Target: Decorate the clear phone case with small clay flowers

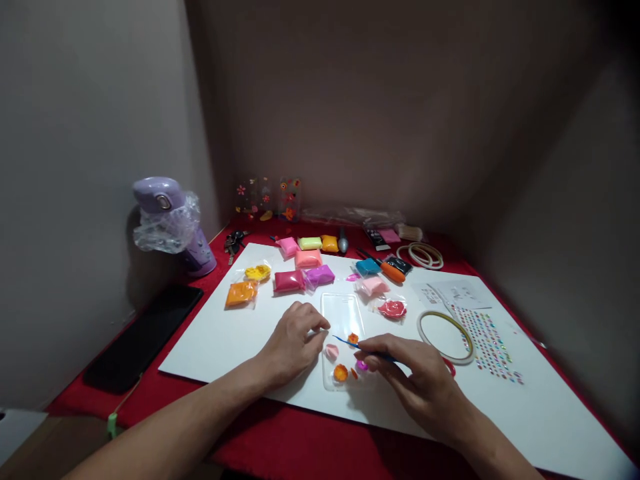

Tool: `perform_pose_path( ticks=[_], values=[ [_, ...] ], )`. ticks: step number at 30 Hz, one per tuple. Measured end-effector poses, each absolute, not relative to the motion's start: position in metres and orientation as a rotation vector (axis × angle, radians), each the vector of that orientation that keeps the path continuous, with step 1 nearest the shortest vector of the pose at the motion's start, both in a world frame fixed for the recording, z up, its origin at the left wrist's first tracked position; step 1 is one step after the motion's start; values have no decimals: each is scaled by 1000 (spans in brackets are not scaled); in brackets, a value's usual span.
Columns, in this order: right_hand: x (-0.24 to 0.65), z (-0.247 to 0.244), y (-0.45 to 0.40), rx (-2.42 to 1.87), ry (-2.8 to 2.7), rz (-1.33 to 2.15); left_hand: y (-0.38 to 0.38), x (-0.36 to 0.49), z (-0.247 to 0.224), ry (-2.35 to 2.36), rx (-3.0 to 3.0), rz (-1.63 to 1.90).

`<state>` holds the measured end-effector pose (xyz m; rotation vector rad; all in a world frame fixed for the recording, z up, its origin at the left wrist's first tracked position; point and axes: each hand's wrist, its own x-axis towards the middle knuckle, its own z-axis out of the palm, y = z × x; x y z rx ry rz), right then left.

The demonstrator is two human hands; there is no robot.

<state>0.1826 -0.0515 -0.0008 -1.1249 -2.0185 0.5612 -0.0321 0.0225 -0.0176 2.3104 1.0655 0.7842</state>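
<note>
A clear phone case (327, 308) lies on the white board, with several small clay pieces on its lower half. Among them are an orange flower (341, 373), a pale pink piece (331, 351), a smaller orange piece (353, 338) and a magenta piece (362, 365). My right hand (417, 380) grips a thin blue tool (345, 341), whose tip points left over the case. My left hand (295, 340) rests at the case's left edge, fingers bent and thumb apart from the index finger, with nothing seen in it.
Packets of coloured clay, such as a crimson one (289, 281), lie behind the case. Tape rolls (447, 337) and a gem sticker sheet (493, 343) are at the right. A purple bottle (197, 250) and a black phone (145, 337) stand and lie at the left.
</note>
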Motion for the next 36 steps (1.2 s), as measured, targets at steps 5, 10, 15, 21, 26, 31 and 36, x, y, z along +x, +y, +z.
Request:
perform_pose_path(
  ticks=[5, 10, 15, 21, 26, 31, 36],
  values=[
    [186, 3, -49, -1134, -1989, 666, 23, -33, -20, 1050, 2309, 791],
    [184, 7, -49, -1146, -2051, 657, 23, -33, -21, 1054, 2312, 786],
    [186, 6, -49, -1171, -2092, 666, 23, -33, -21, 1048, 2323, 785],
    [186, 5, -48, -1184, -2103, 674, 21, -34, -18, 1051, 2321, 769],
    [183, 5, -48, -1207, -2098, 654, 21, -34, -17, 1069, 2313, 760],
    [183, 4, -49, -1196, -2099, 645, 21, -34, -17, 1073, 2312, 758],
    [185, 2, -48, -1192, -2093, 647, 20, -33, -14, 1060, 2297, 746]
  ],
)
